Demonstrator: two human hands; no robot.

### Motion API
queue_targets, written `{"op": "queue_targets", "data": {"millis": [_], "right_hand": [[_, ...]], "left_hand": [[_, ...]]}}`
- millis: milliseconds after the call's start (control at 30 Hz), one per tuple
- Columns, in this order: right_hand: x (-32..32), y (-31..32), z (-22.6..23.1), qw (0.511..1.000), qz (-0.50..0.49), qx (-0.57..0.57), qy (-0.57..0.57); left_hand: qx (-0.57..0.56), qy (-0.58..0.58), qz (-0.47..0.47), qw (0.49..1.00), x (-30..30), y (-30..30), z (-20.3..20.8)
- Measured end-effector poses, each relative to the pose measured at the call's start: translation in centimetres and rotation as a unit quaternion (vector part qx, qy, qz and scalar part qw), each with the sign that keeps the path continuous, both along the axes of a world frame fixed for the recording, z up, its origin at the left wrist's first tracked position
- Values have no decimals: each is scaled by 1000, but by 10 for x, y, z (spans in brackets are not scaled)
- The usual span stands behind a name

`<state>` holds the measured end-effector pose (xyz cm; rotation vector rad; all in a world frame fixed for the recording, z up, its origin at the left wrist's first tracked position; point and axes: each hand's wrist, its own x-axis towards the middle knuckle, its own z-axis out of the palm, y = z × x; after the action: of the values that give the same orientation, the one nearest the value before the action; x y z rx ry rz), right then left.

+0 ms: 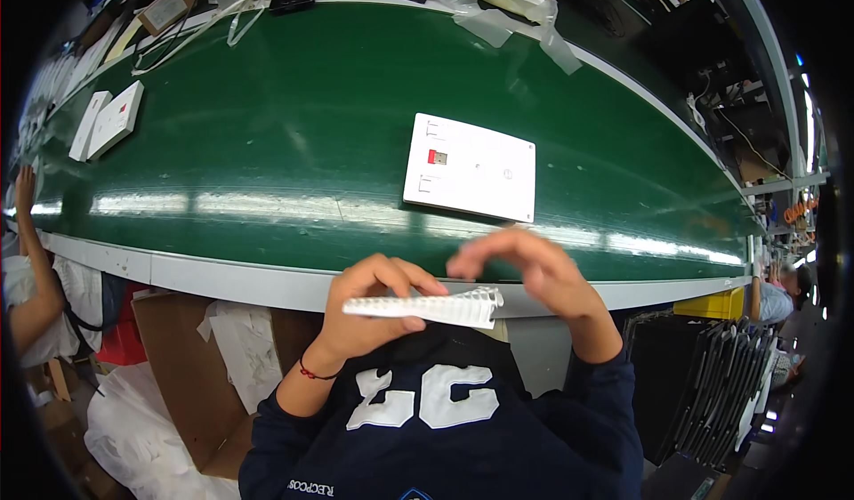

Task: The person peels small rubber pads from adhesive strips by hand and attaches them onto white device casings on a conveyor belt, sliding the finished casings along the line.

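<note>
My left hand [360, 309] is closed on a thin white ribbed plastic piece [418, 308], thumb below and fingers above. This piece is held nearly edge-on over the near edge of the green belt, and its right end looks toothed and partly see-through. Just right of it, my right hand [538, 269] has its fingers stretched out and apart, blurred by motion, with nothing visible in them. Beyond both hands, a white flat rectangular box-like unit [485, 184] lies on the belt. A small red and metal USB plug [438, 157] sits at its left side.
Two white flat units [116, 119] lie far left on the green belt [294, 108]. A cardboard box [182, 371] stands below at left, beside white plastic bags [133, 429]. Black stacked panels [703, 384] and a yellow bin [712, 304] stand at right. Another person's arm [36, 260] reaches in at left.
</note>
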<state>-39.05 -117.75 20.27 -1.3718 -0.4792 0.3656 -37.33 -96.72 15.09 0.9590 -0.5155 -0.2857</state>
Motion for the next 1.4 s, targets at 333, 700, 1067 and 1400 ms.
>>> {"op": "queue_targets", "data": {"millis": [333,700,1067,1400], "right_hand": [[-39,61,12,864,-181,-283,-376],[-44,38,-2,844,-253,-373,-291],[-54,26,-1,800,-295,-422,-309],[-60,24,-14,743,-339,-410,-407]], "left_hand": [[-216,523,-59,823,-12,-52,46],[-11,322,-50,945,-23,6,8],[197,17,57,979,-39,-7,41],[116,-57,193,973,-58,-29,16]]}}
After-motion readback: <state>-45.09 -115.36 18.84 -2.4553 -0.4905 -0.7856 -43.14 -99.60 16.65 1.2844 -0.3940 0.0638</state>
